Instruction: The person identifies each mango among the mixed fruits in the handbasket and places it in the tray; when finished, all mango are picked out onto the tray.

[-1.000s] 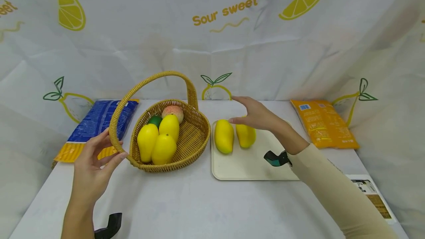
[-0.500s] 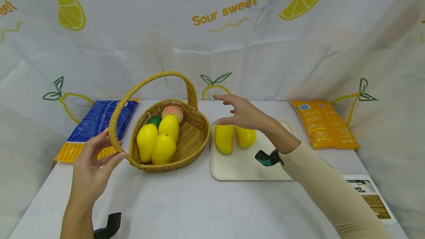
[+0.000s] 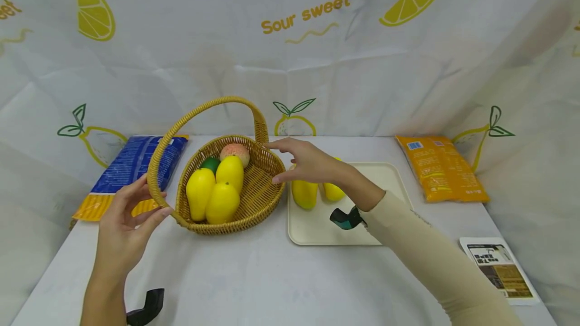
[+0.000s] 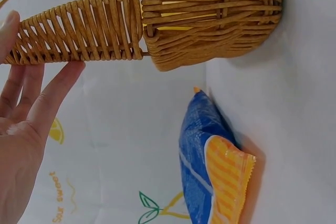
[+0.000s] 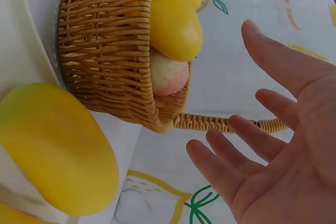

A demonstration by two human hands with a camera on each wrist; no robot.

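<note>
A wicker basket (image 3: 260, 215) with a tall arched handle (image 3: 156, 165) stands left of centre. Several yellow mangoes (image 3: 223, 203), a peach (image 3: 234, 153) and a dark green fruit (image 3: 211, 164) lie inside, mostly on its left side. My left hand (image 3: 124, 230) pinches the lower left of the handle between thumb and fingers; the left wrist view shows this grip on the woven handle (image 4: 94, 30). My right hand (image 3: 312, 162) hovers by the basket's right rim, thumb and fingers spread, holding nothing. Beneath it, two mangoes (image 3: 304, 196) lie on a cream tray (image 3: 312, 233), partly hidden by the hand.
A blue and yellow bag (image 3: 127, 167) lies behind the left hand. An orange bag (image 3: 441, 170) lies at the back right, and a white packet (image 3: 498, 270) is near the right edge. A lemon-print white curtain (image 3: 181, 54) hangs behind the table.
My right hand has moved left from above the tray's mangoes to the basket's right rim, its fingers staying spread. The left hand, basket and fruit look unmoved.
</note>
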